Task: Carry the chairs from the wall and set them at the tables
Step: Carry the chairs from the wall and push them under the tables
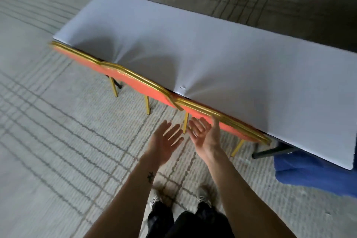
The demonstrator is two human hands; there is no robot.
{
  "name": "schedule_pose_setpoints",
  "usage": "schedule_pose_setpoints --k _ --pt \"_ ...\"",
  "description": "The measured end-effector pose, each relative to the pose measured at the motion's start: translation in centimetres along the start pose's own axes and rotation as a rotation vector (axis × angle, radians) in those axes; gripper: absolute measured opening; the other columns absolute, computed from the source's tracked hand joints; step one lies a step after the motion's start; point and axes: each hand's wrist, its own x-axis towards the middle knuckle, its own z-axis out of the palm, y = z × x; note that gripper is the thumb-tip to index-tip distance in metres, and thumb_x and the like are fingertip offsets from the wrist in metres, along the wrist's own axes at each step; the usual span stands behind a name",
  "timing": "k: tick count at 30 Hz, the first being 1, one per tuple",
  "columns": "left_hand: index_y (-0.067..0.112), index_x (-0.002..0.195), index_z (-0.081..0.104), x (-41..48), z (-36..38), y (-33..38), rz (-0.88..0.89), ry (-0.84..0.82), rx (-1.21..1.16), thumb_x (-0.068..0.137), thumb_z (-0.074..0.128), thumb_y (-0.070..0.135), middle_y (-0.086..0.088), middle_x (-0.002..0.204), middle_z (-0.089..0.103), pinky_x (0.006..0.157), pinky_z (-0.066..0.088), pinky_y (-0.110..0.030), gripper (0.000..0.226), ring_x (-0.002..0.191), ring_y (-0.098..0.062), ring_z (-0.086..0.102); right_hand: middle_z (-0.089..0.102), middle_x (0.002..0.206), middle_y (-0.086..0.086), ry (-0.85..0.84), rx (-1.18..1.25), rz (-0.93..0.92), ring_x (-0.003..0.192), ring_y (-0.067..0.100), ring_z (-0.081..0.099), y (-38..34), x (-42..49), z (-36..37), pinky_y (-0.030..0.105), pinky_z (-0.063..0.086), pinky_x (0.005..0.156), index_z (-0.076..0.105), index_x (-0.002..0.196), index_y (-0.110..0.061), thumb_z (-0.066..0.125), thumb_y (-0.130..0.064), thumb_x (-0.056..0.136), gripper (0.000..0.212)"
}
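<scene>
— So, where are the chairs on your feed?

— I count three banquet chairs in a row along the near long edge of the surface (212, 54): the left chair (77, 56), the middle chair (135, 81) and the right chair (241, 131). They have orange backs in gold frames. The backs are pushed up against the white cloth (135, 33) that covers the surface, and the cloth is drawn into creases where neighbouring backs meet. Their gold legs (147, 104) stand on the lined carpet (58, 141).

— And the hands?

— Both are stretched out in front of me, low over the carpet, just behind the right chair. On the left hand (166, 141) the grip is apart, with the fingers straight and spread, holding nothing, clear of the chair. On the right hand (202, 133) the grip is apart too, palm turned up and inward, fingers straight. Its thumb reaches the gold top rail of the right chair's back, but that spot is blurred, so I cannot tell whether it touches.

— Anything else nearby?

— A blue cloth (316, 176) is heaped at the right end of the surface, beside a black table leg (270, 153). At the bottom of my view are black trousers (189, 224) and pale shoes (154, 199) on the carpet.
</scene>
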Motion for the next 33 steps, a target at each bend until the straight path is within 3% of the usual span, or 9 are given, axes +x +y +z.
schedule_pose_setpoints --k 7,12,16,20,27,33 --pt "0.007 0.145 0.048 -7.9 -9.7 4.1 0.237 0.052 -0.226 0.105 0.050 0.043 -0.015 0.136 0.067 0.112 0.045 -0.052 0.054 0.128 -0.034 0.062 0.071 0.127 0.014 -0.246 -0.270 0.216 0.124 0.028 0.064 9.2 -4.6 6.9 0.041 0.047 0.102 0.053 0.142 -0.010 0.042 -0.051 0.103 0.057" --pt "0.005 0.143 0.049 -14.3 -18.6 5.5 0.375 0.083 -0.460 0.105 0.049 0.045 -0.017 0.139 0.065 0.115 0.040 -0.055 0.055 0.130 -0.037 0.061 0.068 0.131 0.017 -0.438 -0.438 0.367 0.129 0.029 0.061 16.4 -8.8 10.7 0.048 0.036 0.119 0.054 0.141 -0.008 0.045 -0.047 0.103 0.055" --pt "0.012 0.137 0.051 -18.7 -25.7 5.9 0.447 0.118 -0.678 0.103 0.051 0.046 -0.020 0.141 0.062 0.114 0.040 -0.056 0.047 0.130 -0.043 0.059 0.067 0.134 0.016 -0.524 -0.553 0.435 0.130 0.027 0.061 23.5 -12.1 13.6 0.045 0.035 0.119 0.053 0.143 -0.008 0.043 -0.047 0.103 0.057" --pt "0.006 0.147 0.045 -22.2 -32.4 6.5 0.512 0.086 -0.925 0.104 0.051 0.046 -0.024 0.141 0.061 0.114 0.040 -0.055 0.059 0.130 -0.044 0.059 0.065 0.137 0.015 -0.590 -0.626 0.482 0.131 0.030 0.059 31.0 -15.8 16.4 0.046 0.035 0.119 0.052 0.144 -0.008 0.043 -0.042 0.103 0.054" --pt "0.009 0.152 0.042 -28.9 -45.3 9.7 0.671 0.104 -0.989 0.104 0.047 0.048 -0.024 0.143 0.059 0.119 0.034 -0.054 0.062 0.132 -0.043 0.057 0.064 0.138 0.016 -0.704 -0.691 0.497 0.129 0.034 0.061 44.1 -21.2 21.8 0.051 0.033 0.120 0.050 0.145 -0.006 0.040 -0.038 0.105 0.052" --pt "0.009 0.150 0.044 -34.5 -54.7 10.2 0.793 0.185 -1.075 0.105 0.044 0.050 -0.025 0.144 0.057 0.119 0.034 -0.055 0.061 0.135 -0.043 0.055 0.062 0.141 0.016 -0.827 -0.843 0.621 0.134 0.031 0.057 55.7 -26.2 24.9 0.050 0.030 0.122 0.048 0.147 -0.006 0.045 -0.036 0.100 0.056"
